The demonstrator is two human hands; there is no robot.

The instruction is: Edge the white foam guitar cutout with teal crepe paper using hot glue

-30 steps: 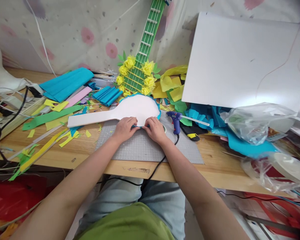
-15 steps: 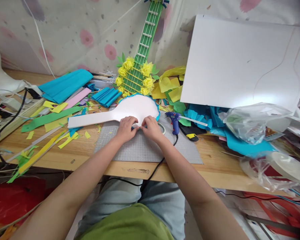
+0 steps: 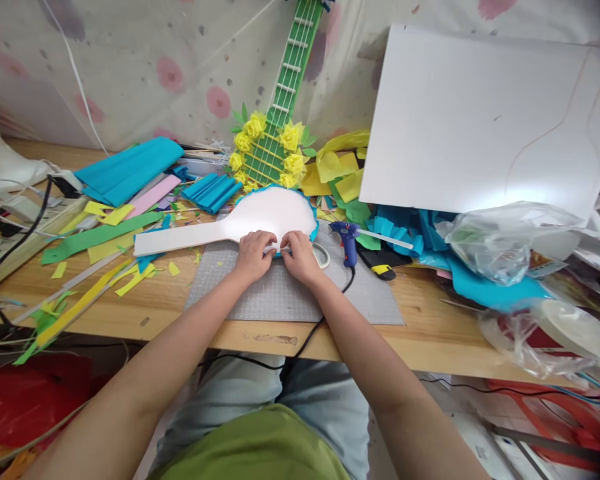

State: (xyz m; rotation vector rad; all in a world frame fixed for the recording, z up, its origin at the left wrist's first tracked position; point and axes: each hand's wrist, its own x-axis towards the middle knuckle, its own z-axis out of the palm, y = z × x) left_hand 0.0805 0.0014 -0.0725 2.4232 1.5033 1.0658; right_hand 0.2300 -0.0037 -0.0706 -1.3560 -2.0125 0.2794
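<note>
- While both bare forearms reach forward over the near edge of the desk (image 3: 430, 320), they angle inward toward each other.
- Gray gridded mat (image 3: 275, 300) lies on desk, under the work; black cord crosses its near right part.
- Left hand (image 3: 254, 257) and right hand (image 3: 299, 259) side by side, small gap between, backs up, fingers bent, thumbs turned inward.
- Fingertips of both gathered at near rim of round body; can't tell if pinching or only pressing.
- Pale ring (image 3: 326, 259) just beside right hand.
- White guitar-shaped board (image 3: 275, 213) over mat: long axis roughly left-right, neck points left and slightly nearer, past mat's edge; round body at right end.
- Blue edging (image 3: 315, 230) runs around body.
- Blue glue gun (image 3: 348, 245) right of body, apart from it.
- Green guitar model (image 3: 275, 137) with yellow flowers behind, neck up, tilted right.
</note>
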